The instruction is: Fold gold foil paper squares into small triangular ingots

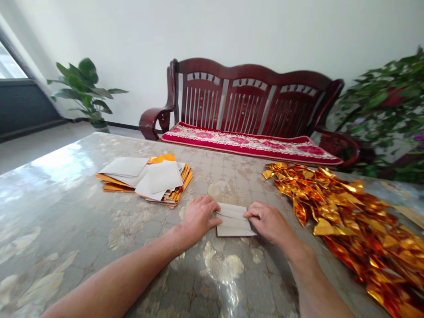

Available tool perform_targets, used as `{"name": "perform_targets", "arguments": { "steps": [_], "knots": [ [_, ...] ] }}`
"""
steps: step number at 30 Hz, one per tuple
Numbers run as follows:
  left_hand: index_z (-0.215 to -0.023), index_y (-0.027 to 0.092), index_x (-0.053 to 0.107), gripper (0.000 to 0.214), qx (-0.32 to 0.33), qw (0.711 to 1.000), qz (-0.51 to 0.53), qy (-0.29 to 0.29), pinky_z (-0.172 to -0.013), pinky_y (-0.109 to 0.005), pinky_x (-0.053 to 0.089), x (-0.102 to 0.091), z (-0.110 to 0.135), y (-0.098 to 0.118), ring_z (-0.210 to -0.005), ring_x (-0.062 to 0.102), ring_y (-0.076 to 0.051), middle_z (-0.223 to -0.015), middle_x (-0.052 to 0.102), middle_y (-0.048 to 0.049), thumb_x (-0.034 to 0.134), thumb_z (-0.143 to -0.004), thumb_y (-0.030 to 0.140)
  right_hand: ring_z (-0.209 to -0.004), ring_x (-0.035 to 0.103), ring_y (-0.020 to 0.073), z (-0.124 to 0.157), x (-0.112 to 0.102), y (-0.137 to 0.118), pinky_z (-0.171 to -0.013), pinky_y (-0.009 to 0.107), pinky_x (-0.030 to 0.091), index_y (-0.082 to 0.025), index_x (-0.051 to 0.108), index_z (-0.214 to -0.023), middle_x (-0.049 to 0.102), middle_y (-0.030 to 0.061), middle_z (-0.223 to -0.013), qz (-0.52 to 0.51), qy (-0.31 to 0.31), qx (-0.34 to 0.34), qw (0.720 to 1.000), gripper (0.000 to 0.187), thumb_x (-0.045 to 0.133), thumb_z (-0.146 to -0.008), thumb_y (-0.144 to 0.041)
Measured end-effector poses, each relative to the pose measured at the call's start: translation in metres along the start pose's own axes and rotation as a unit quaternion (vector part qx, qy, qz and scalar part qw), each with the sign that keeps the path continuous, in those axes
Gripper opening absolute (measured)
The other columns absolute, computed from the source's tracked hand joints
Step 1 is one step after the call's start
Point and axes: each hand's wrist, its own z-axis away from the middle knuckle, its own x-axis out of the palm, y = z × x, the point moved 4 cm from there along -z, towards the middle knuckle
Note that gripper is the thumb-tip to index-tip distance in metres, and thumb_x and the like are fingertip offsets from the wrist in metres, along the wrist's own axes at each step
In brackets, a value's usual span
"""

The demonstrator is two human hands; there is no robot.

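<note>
A small sheet of paper (233, 224) lies white side up on the table in front of me, with fold lines running across it. My left hand (200, 217) grips its left edge, thumb and fingers closed at the side. At the right edge, my right hand (266, 220) pinches the paper between thumb and fingers. Up and to the left sits a loose stack of white-backed sheets (162, 179) with orange-gold edges showing. To the right of my right hand spreads a large heap of folded gold foil pieces (351, 229).
The table (139, 265) has a glossy floral cover. Beyond it stands a dark red wooden bench (245, 106) with a red patterned seat cover (248, 140). A potted plant (88, 88) is at the back left, and leafy foliage (387, 101) at the right.
</note>
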Motion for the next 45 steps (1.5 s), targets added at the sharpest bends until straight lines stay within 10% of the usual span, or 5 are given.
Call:
{"name": "perform_targets", "arguments": {
  "steps": [11,23,45],
  "knots": [
    [-0.103,0.028,0.069,0.03,-0.026,0.999,0.015,0.019,-0.095,-0.038,0.04,0.0,0.001,-0.004,-0.105,0.058,-0.024,-0.109,0.066,-0.0004,0.078,-0.077,0.038,-0.091,0.057,0.021,-0.002,-0.001,-0.019,-0.079,0.032,0.041,-0.026,0.073,-0.084,0.069,0.0015,-0.088,0.098,0.048,-0.011,0.994,0.007,0.067,-0.08,-0.028],
    [-0.118,0.024,0.058,0.054,-0.069,0.997,-0.035,0.012,-0.092,-0.039,0.041,-0.006,-0.002,-0.003,-0.106,0.057,-0.028,-0.112,0.064,-0.0051,0.078,-0.073,0.047,-0.088,0.063,0.0173,-0.005,0.009,-0.011,-0.073,0.027,0.043,-0.026,0.073,-0.085,0.069,0.0008,-0.091,0.039,0.05,0.011,0.998,0.022,0.052,-0.092,-0.029],
    [-0.101,0.027,0.069,0.02,-0.05,0.998,0.028,0.036,-0.089,-0.036,0.042,0.001,-0.004,-0.002,-0.098,0.063,-0.022,-0.1,0.072,-0.0004,0.07,-0.081,0.03,-0.087,0.065,0.0177,-0.003,0.01,-0.01,-0.075,0.027,0.046,-0.027,0.075,-0.098,0.07,0.0034,-0.093,0.06,0.054,-0.056,0.995,0.031,0.046,-0.094,-0.019]
  ]
}}
